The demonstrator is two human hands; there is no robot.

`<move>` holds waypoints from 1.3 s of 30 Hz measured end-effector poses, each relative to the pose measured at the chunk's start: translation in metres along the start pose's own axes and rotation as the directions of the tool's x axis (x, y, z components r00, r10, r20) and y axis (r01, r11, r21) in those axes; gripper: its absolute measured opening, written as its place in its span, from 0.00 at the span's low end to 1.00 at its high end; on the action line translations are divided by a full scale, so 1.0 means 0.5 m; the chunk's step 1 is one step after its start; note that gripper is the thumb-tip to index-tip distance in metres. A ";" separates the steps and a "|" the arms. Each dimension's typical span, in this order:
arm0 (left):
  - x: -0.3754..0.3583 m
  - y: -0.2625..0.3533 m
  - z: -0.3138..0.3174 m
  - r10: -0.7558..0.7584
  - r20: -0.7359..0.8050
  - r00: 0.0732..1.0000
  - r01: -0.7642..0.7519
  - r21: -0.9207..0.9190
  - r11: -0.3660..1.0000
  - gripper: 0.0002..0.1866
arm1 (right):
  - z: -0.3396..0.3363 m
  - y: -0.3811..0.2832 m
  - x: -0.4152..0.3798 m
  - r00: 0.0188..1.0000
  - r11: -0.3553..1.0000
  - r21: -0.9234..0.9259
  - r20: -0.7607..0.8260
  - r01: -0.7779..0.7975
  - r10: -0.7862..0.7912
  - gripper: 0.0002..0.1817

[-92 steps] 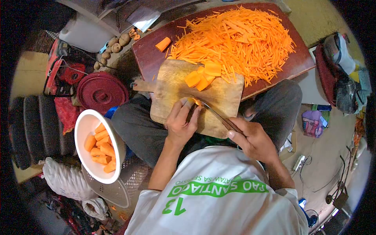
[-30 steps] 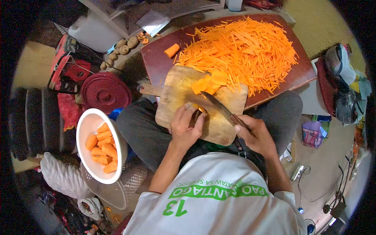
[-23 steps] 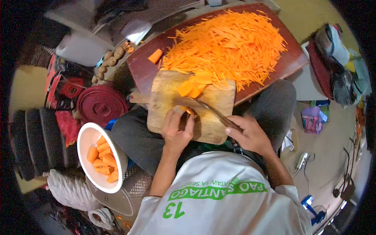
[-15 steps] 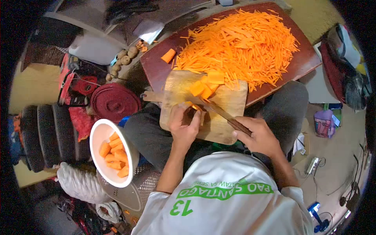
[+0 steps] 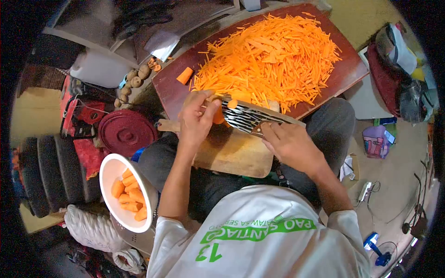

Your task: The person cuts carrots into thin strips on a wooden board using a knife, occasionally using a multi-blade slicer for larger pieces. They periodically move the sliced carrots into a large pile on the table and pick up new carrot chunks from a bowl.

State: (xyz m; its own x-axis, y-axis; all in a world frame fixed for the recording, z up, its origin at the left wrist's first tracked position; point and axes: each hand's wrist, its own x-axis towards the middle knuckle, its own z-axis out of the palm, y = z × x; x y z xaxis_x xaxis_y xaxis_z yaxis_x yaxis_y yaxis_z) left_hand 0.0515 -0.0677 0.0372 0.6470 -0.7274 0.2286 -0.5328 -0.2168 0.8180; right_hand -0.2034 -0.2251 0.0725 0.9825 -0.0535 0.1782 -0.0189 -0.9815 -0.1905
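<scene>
My right hand (image 5: pixel 289 143) grips the brown wooden handle of a knife (image 5: pixel 257 118). Its broad blade, patterned in black and white, is turned flat side toward me over the wooden cutting board (image 5: pixel 236 155). A small round carrot slice (image 5: pixel 232 104) lies against the blade's upper edge. My left hand (image 5: pixel 197 118) is closed at the blade's tip, fingers pinched around a carrot piece (image 5: pixel 217 116) that they partly hide. Behind the blade, carrot chunks are mostly covered. A large heap of carrot strips (image 5: pixel 278 60) lies just beyond the board.
The heap rests on a dark red tabletop (image 5: pixel 354 74), with a carrot chunk (image 5: pixel 184 75) near its left edge. At my left stands a white bowl (image 5: pixel 104 185) of carrot chunks (image 5: pixel 131 194). A dark red lid (image 5: pixel 126 132) and several round brown items (image 5: pixel 136 82) lie farther left.
My left hand has moved up and left from the board's middle to the knife's tip. The knife has turned so its flat blade shows, and the board sits lower and tilted.
</scene>
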 end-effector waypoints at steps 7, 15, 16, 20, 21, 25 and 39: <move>0.016 0.015 0.069 0.183 0.027 0.983 -0.184 0.205 0.961 0.23 | 0.025 0.005 0.016 0.996 0.995 -0.059 -0.048 0.076 -0.079 0.23; 0.011 -0.042 0.090 0.349 -0.104 0.931 -0.319 0.227 0.920 0.08 | 0.025 -0.006 0.008 0.998 0.999 0.007 -0.051 -0.046 0.046 0.24; 0.011 -0.050 0.089 0.347 -0.102 0.932 -0.318 0.227 0.921 0.08 | 0.025 -0.008 0.005 0.996 0.997 0.009 -0.047 -0.073 0.073 0.24; 0.015 -0.063 0.087 0.369 -0.068 0.927 -0.341 0.256 0.904 0.12 | 0.009 -0.025 -0.004 0.993 0.994 -0.089 -0.108 -0.057 0.047 0.25; 0.012 -0.062 0.081 0.364 -0.039 0.930 -0.341 0.270 0.900 0.13 | 0.001 -0.031 -0.006 0.994 0.994 -0.096 -0.101 -0.051 0.041 0.27; 0.012 -0.050 0.060 0.376 -0.040 0.926 -0.356 0.239 0.903 0.17 | -0.039 -0.060 -0.020 0.985 0.988 -0.016 -0.080 -0.154 0.153 0.23; -0.063 -0.006 0.081 0.464 0.278 0.841 -0.539 0.350 0.766 0.30 | -0.042 -0.044 -0.108 0.712 0.565 0.594 0.017 -0.573 0.702 0.23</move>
State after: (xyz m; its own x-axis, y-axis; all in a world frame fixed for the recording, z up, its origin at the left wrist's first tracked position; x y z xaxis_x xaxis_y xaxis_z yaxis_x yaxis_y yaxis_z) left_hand 0.0108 -0.0705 0.0062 0.1452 -0.8932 0.4255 -0.9478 -0.0022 0.3188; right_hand -0.2599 -0.2047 0.0873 0.6892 -0.7242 -0.0238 -0.4634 -0.4153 -0.7828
